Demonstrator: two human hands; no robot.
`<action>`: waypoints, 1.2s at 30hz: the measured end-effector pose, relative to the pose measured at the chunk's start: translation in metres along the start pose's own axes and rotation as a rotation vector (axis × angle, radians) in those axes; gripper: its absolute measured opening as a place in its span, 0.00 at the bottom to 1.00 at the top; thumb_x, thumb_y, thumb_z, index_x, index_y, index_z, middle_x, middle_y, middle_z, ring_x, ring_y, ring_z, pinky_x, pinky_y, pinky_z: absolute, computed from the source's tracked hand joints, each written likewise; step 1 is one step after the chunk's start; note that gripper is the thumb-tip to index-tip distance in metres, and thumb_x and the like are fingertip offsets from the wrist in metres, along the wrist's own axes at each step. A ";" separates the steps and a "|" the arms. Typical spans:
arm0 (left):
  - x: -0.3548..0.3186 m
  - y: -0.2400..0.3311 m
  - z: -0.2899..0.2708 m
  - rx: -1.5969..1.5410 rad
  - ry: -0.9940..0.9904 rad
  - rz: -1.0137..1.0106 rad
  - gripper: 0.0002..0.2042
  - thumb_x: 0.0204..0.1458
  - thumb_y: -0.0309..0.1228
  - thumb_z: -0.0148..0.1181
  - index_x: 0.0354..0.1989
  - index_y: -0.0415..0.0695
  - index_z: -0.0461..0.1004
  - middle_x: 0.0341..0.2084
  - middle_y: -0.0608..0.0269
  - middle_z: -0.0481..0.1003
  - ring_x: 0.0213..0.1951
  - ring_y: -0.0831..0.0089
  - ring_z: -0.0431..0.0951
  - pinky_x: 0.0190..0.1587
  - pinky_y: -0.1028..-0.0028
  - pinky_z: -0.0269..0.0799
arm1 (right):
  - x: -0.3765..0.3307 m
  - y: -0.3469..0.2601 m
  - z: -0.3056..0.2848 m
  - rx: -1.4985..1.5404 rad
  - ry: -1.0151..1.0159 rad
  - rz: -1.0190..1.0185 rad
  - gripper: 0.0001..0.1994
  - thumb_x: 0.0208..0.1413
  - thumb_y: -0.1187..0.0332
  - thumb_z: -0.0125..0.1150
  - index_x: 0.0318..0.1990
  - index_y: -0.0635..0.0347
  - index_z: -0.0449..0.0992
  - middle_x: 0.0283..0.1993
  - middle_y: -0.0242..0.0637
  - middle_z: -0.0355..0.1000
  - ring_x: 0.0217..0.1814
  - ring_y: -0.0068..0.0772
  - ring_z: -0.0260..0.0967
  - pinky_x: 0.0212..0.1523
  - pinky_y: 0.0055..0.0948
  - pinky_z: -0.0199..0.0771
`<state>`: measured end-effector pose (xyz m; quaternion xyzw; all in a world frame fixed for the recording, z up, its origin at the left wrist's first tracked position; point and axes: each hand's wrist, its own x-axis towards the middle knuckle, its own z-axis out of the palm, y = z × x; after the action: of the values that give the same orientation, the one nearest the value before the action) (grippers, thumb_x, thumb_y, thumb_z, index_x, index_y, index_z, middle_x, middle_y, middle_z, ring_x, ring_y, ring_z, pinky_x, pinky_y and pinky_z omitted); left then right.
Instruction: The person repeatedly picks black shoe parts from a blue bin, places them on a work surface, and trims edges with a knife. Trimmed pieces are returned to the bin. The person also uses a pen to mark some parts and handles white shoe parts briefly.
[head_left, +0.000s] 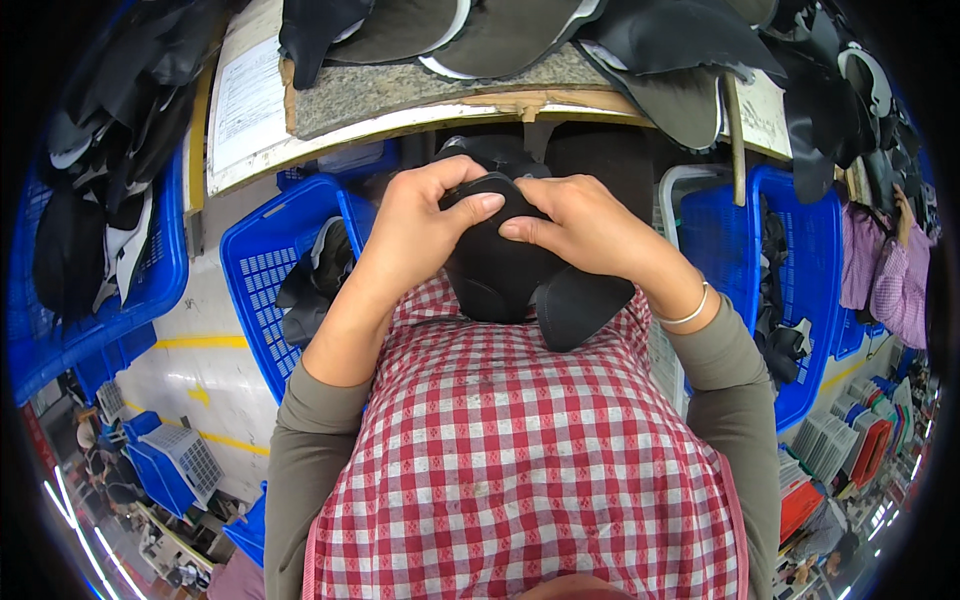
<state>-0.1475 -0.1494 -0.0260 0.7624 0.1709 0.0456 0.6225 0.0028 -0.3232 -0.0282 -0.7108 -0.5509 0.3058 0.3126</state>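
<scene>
A black, stitched shoe upper (495, 250) is held up over my lap, below the table edge. My left hand (415, 215) pinches its top rim, thumb on the near face and fingers curled behind. On the other side of that rim my right hand (585, 228) grips in the same way, its thumb pointing at the left one. A rounded flap with a stitched edge (580, 305) hangs at the lower right against the red checked apron (520, 430). The fingertips behind the rim are hidden.
Ahead stands a worktable (400, 98) with black cut pieces (480, 40) overhanging its edge. Blue baskets (255, 235) with black pieces flank me, one at the right (815, 260). Another heaped basket (165, 285) is far left. At the far right is a person in a checked sleeve (905, 285).
</scene>
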 end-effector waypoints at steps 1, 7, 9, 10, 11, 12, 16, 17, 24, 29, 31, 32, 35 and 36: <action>0.001 -0.002 0.000 -0.110 -0.005 -0.055 0.05 0.56 0.24 0.69 0.38 0.36 0.82 0.29 0.68 0.81 0.34 0.84 0.75 0.38 0.77 0.72 | -0.002 0.004 0.001 0.024 -0.014 0.028 0.15 0.60 0.60 0.69 0.41 0.63 0.78 0.32 0.50 0.77 0.36 0.57 0.76 0.37 0.46 0.74; -0.002 -0.009 0.004 -0.176 0.132 -0.129 0.10 0.56 0.23 0.69 0.45 0.34 0.84 0.34 0.64 0.84 0.37 0.81 0.79 0.42 0.78 0.76 | -0.011 0.015 0.000 0.183 -0.076 0.041 0.16 0.58 0.56 0.71 0.39 0.62 0.81 0.32 0.46 0.77 0.35 0.53 0.76 0.37 0.43 0.73; -0.003 -0.009 0.003 -0.134 0.155 -0.176 0.09 0.57 0.23 0.68 0.45 0.34 0.84 0.33 0.65 0.83 0.36 0.82 0.79 0.42 0.77 0.76 | -0.011 0.014 -0.003 0.082 -0.112 0.072 0.16 0.57 0.56 0.72 0.39 0.61 0.82 0.33 0.47 0.77 0.35 0.53 0.76 0.38 0.43 0.73; -0.004 -0.008 0.001 -0.130 0.134 -0.108 0.09 0.57 0.24 0.68 0.44 0.35 0.83 0.33 0.65 0.83 0.36 0.82 0.78 0.41 0.77 0.75 | -0.011 0.013 -0.003 0.090 -0.048 0.024 0.16 0.57 0.56 0.72 0.39 0.61 0.81 0.33 0.47 0.77 0.36 0.53 0.76 0.38 0.43 0.73; -0.005 -0.007 0.000 -0.100 0.115 -0.107 0.09 0.57 0.25 0.67 0.44 0.35 0.83 0.32 0.65 0.83 0.36 0.82 0.78 0.41 0.77 0.75 | -0.009 0.012 -0.002 0.087 -0.049 0.027 0.16 0.56 0.55 0.72 0.38 0.61 0.81 0.33 0.46 0.77 0.36 0.53 0.76 0.37 0.43 0.73; -0.006 -0.006 -0.001 -0.075 0.087 -0.073 0.08 0.58 0.25 0.67 0.43 0.35 0.83 0.32 0.66 0.83 0.36 0.83 0.77 0.40 0.77 0.75 | -0.007 0.011 0.000 0.086 -0.033 0.023 0.16 0.56 0.55 0.72 0.38 0.60 0.81 0.33 0.46 0.77 0.36 0.53 0.76 0.37 0.44 0.72; -0.011 -0.007 0.000 -0.017 0.067 -0.037 0.09 0.57 0.28 0.69 0.42 0.36 0.81 0.30 0.68 0.81 0.34 0.84 0.75 0.39 0.78 0.73 | 0.002 0.008 0.024 -0.061 0.261 -0.144 0.17 0.58 0.53 0.70 0.34 0.60 0.78 0.31 0.44 0.77 0.36 0.51 0.77 0.35 0.44 0.75; -0.013 -0.010 0.002 -0.032 0.102 -0.092 0.09 0.57 0.29 0.69 0.41 0.37 0.81 0.30 0.68 0.81 0.35 0.84 0.76 0.40 0.78 0.73 | 0.004 0.006 0.033 -0.182 0.308 -0.117 0.15 0.60 0.55 0.68 0.34 0.59 0.79 0.33 0.43 0.78 0.35 0.50 0.78 0.32 0.43 0.76; -0.029 -0.037 -0.078 -0.760 0.660 0.033 0.17 0.71 0.38 0.52 0.28 0.44 0.76 0.28 0.69 0.77 0.34 0.77 0.72 0.43 0.74 0.68 | -0.022 -0.014 -0.031 0.564 0.579 0.143 0.12 0.73 0.65 0.55 0.43 0.62 0.82 0.34 0.31 0.79 0.30 0.17 0.76 0.31 0.17 0.75; 0.030 -0.057 -0.136 -1.223 -0.261 0.651 0.28 0.75 0.51 0.32 0.22 0.53 0.69 0.22 0.73 0.67 0.38 0.72 0.65 0.49 0.67 0.61 | -0.007 -0.017 -0.064 0.136 0.382 -0.242 0.21 0.57 0.74 0.70 0.59 0.57 0.78 0.56 0.34 0.75 0.55 0.26 0.74 0.42 0.20 0.80; 0.071 -0.069 -0.095 -1.347 -0.658 0.817 0.31 0.75 0.53 0.28 0.22 0.55 0.70 0.22 0.75 0.69 0.39 0.70 0.67 0.50 0.66 0.61 | 0.016 -0.017 -0.033 0.303 0.206 -0.227 0.33 0.49 0.73 0.77 0.65 0.53 0.73 0.65 0.36 0.67 0.64 0.35 0.68 0.52 0.30 0.83; 0.081 -0.076 -0.067 -1.411 -0.661 0.844 0.31 0.75 0.54 0.27 0.22 0.55 0.70 0.23 0.75 0.69 0.40 0.70 0.68 0.51 0.67 0.61 | 0.025 -0.017 -0.017 0.391 0.117 -0.256 0.30 0.45 0.71 0.80 0.60 0.55 0.77 0.63 0.35 0.70 0.66 0.36 0.66 0.53 0.33 0.82; 0.064 -0.093 -0.031 -1.264 -0.406 0.455 0.29 0.76 0.50 0.31 0.24 0.51 0.69 0.26 0.71 0.70 0.38 0.70 0.68 0.53 0.66 0.62 | 0.034 -0.017 0.006 0.340 -0.070 -0.479 0.24 0.44 0.69 0.81 0.50 0.61 0.79 0.53 0.35 0.75 0.57 0.36 0.73 0.49 0.34 0.78; 0.050 -0.094 -0.047 -1.109 -0.377 0.290 0.25 0.75 0.48 0.35 0.35 0.46 0.74 0.37 0.61 0.75 0.50 0.65 0.71 0.59 0.64 0.63 | 0.031 -0.017 0.003 0.447 -0.196 -0.407 0.23 0.44 0.69 0.81 0.48 0.64 0.79 0.49 0.36 0.77 0.52 0.36 0.74 0.48 0.34 0.76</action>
<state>-0.1331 -0.0742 -0.1130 0.3344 -0.0973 0.0764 0.9343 -0.0028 -0.2895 -0.0196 -0.4669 -0.6285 0.4176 0.4611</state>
